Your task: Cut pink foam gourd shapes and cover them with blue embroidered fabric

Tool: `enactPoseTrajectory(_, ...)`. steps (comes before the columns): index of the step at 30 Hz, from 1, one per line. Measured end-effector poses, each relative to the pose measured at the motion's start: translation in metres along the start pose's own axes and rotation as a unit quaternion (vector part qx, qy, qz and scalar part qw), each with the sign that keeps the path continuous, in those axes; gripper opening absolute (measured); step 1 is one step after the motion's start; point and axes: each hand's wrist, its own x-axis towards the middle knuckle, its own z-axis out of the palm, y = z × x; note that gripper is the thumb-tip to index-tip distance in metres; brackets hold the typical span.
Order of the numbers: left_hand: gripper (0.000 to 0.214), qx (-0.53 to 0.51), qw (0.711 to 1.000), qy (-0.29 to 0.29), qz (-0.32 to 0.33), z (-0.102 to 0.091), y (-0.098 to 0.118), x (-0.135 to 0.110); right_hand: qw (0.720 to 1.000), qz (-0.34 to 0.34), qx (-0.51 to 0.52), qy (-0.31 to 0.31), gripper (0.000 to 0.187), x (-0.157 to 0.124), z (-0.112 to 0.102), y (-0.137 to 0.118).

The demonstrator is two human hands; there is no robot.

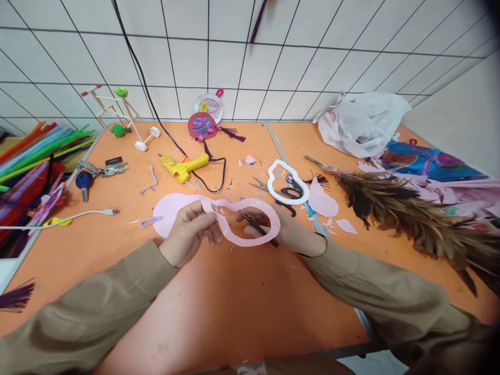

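Note:
My left hand [192, 225] pinches a pink gourd-shaped paper outline [250, 240] near its narrow waist. Its larger loop stretches to the right, in front of my right hand [287, 226]. A slim black pen-like tool [258, 227] is gripped in my right hand and shows through the loop; whether it is a pen or a craft knife I cannot tell. Behind my left hand lies a pink paper piece [169, 205] with a lilac pipe-cleaner loop [151, 222] at its left end. Just beyond my right hand rest a white gourd-shaped outline [302, 194] and black-handled scissors [287, 205].
A yellow glue gun [183, 167] with a black cord lies behind my left hand. Keys [113, 169] and a white cable [89, 213] are at left. Brown feathers [410, 208], pink scraps [322, 200] and a white plastic bag [361, 122] occupy the right. A tiled wall [187, 62] closes the back.

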Motion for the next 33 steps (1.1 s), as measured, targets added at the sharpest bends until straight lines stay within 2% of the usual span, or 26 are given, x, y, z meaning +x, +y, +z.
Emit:
enactPoseTrajectory(1,0.018,0.006,1.0,0.008,0.015,0.0,0.001,0.0,1.0,0.003,-0.012,-0.012,0.017,-0.001,-0.003,-0.003)
enactPoseTrajectory(5,0.011,0.018,0.997,0.027,0.071,-0.003,0.004,0.003,0.984,0.009,-0.133,-0.12,0.013,-0.002,-0.015,-0.012)
enactPoseTrajectory(8,0.011,0.016,0.996,0.037,0.081,-0.007,0.004,0.006,0.965,-0.02,-0.222,-0.142,0.007,-0.003,-0.021,-0.017)
enactPoseTrajectory(11,0.007,0.012,0.996,0.039,0.08,-0.01,0.001,0.007,0.935,-0.035,-0.338,-0.104,0.005,-0.006,-0.022,-0.022)
enactPoseTrajectory(14,0.007,0.033,0.996,0.037,0.08,-0.013,-0.001,0.008,0.914,-0.019,-0.398,-0.069,0.02,-0.008,-0.02,-0.027)
enactPoseTrajectory(18,0.01,0.038,0.997,0.018,0.068,-0.015,-0.002,0.009,0.913,-0.011,-0.405,-0.036,0.029,-0.009,-0.018,-0.028)
enactPoseTrajectory(23,0.012,0.017,0.997,-0.027,0.066,-0.013,0.002,0.008,0.907,-0.039,-0.419,0.023,0.025,-0.006,-0.02,-0.024)
enactPoseTrajectory(27,0.009,0.005,0.997,-0.054,0.059,-0.013,0.004,0.008,0.884,-0.028,-0.462,0.066,0.016,-0.004,-0.022,-0.023)
enactPoseTrajectory(30,0.008,-0.006,0.996,-0.065,0.057,-0.014,0.004,0.008,0.869,-0.026,-0.479,0.124,0.014,-0.003,-0.026,-0.024)
enactPoseTrajectory(32,0.008,-0.001,0.997,-0.055,0.056,-0.015,0.002,0.008,0.876,-0.04,-0.448,0.176,0.016,-0.003,-0.028,-0.028)
enactPoseTrajectory(33,0.009,0.005,0.997,-0.047,0.055,-0.015,0.001,0.008,0.89,-0.052,-0.41,0.194,0.016,-0.004,-0.029,-0.03)
